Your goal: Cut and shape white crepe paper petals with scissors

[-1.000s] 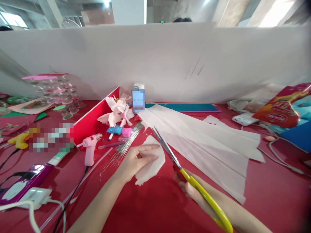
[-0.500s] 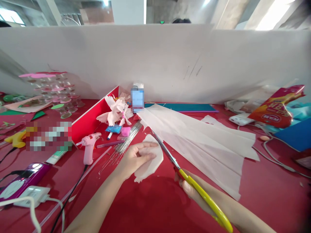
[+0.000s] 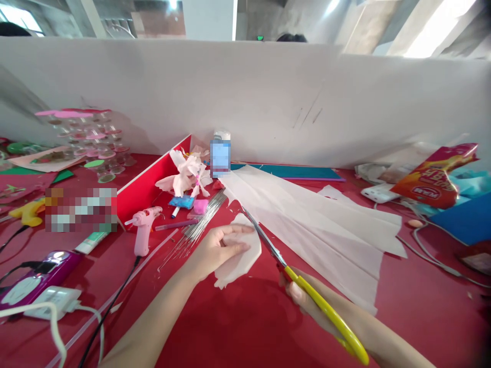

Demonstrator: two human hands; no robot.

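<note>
My left hand (image 3: 220,249) pinches a rounded white paper piece (image 3: 249,258), thumb on top, above the red table. The lower left edge of that piece is ragged. In my right hand (image 3: 301,291) is a pair of scissors (image 3: 320,301) with yellow handles, its metal blades pointing up and left along the right edge of the piece. The blades look nearly closed; whether paper lies between them I cannot tell. Just beyond, long white sheets of crepe-like paper (image 3: 307,225) spread across the table to the right.
Left of my hands are thin metal wires (image 3: 203,220), a pink glue gun (image 3: 143,230) and a purple power strip (image 3: 42,278) with cables. Behind them are a white paper flower (image 3: 186,174) and a phone (image 3: 220,156). A snack bag (image 3: 433,176) lies at right, before a white partition (image 3: 253,92).
The whole view has shifted slightly, so most things sit a little further right. Both hands keep nearly the same hold on the paper piece and the scissors.
</note>
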